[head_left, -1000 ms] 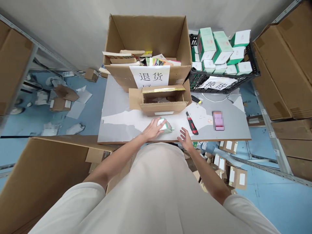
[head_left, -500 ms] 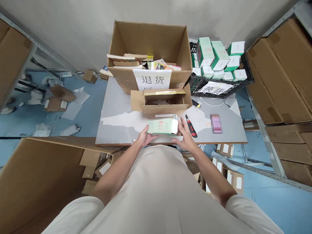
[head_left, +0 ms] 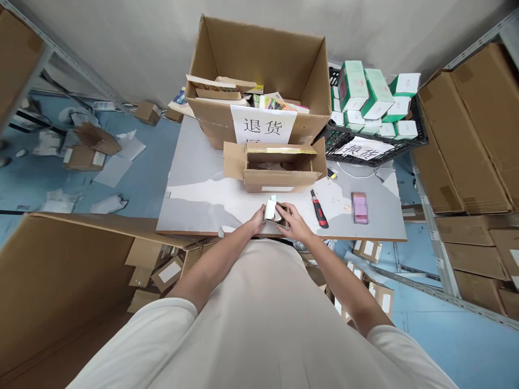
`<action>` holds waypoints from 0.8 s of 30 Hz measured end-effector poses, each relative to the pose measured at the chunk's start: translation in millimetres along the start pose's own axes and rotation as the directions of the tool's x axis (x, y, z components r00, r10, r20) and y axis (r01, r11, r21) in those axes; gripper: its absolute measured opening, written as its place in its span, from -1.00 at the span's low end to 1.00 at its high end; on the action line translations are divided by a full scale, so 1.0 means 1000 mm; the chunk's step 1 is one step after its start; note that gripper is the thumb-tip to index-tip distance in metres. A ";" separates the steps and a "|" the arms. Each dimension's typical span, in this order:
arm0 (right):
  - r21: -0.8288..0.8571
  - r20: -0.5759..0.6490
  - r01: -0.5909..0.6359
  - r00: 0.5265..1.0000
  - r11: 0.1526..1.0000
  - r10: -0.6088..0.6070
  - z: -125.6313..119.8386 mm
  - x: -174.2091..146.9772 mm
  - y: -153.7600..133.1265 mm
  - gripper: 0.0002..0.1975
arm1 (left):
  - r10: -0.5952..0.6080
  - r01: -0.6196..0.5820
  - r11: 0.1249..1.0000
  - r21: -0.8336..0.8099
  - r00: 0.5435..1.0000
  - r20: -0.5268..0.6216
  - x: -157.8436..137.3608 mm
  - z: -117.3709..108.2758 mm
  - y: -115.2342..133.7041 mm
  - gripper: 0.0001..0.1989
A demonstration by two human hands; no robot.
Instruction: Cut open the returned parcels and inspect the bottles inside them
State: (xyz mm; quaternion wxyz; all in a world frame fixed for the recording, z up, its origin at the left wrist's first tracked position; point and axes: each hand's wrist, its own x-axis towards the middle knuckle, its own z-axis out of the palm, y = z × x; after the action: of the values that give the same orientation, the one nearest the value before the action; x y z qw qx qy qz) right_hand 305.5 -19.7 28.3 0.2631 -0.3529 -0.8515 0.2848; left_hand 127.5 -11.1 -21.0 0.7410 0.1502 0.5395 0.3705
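A small green-and-white carton [head_left: 270, 209] is held near the table's front edge, turned so that its end faces up toward me. Its end flap stands up and something pale shows inside, too small to name. My left hand [head_left: 258, 219] grips the carton's left side. My right hand [head_left: 295, 222] is closed around its right side, fingers at the opened end. Just beyond the carton stands an open brown cardboard box [head_left: 270, 181] with its flaps spread. A red-and-black utility knife [head_left: 319, 209] lies to the right of my right hand.
A large cardboard box [head_left: 211, 121] of books stands at the back. Beside it a black crate [head_left: 377, 154] holds several green-and-white cartons. A blurred pink item [head_left: 359, 208] lies on the table [head_left: 194, 210] at right. A big open box [head_left: 73, 281] stands low at left.
The carton has turned from lying lengthwise, printed side up, to end-up between my hands. Both hands have come closer together. The camera view has shifted slightly.
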 end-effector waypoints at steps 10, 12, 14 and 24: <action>0.042 0.080 -0.058 0.995 0.997 0.055 -0.001 0.005 0.006 -0.29 | 0.564 -0.486 0.655 0.579 0.824 0.053 -0.048 0.005 0.015 -0.16; 0.072 0.085 -0.073 0.994 0.995 0.067 -0.004 0.005 0.005 -0.28 | 0.662 -0.532 0.526 0.664 0.746 0.073 -0.055 0.006 0.021 -0.28; 0.101 0.057 -0.118 0.992 0.988 0.113 -0.007 0.004 0.004 -0.36 | 0.713 -0.557 0.464 0.689 0.696 0.082 -0.061 0.004 0.027 -0.48; -0.019 0.134 -0.165 0.977 0.986 0.166 -0.031 0.024 -0.007 -0.28 | 0.509 -0.678 0.019 0.735 0.639 0.577 -0.056 -0.010 0.035 -0.08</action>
State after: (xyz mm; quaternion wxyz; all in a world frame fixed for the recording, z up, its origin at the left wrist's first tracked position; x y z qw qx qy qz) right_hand 308.2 3.6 60.6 0.1789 -0.4035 -0.8362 0.3254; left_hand 96.7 -29.1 35.3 0.3272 0.7764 0.4725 0.2586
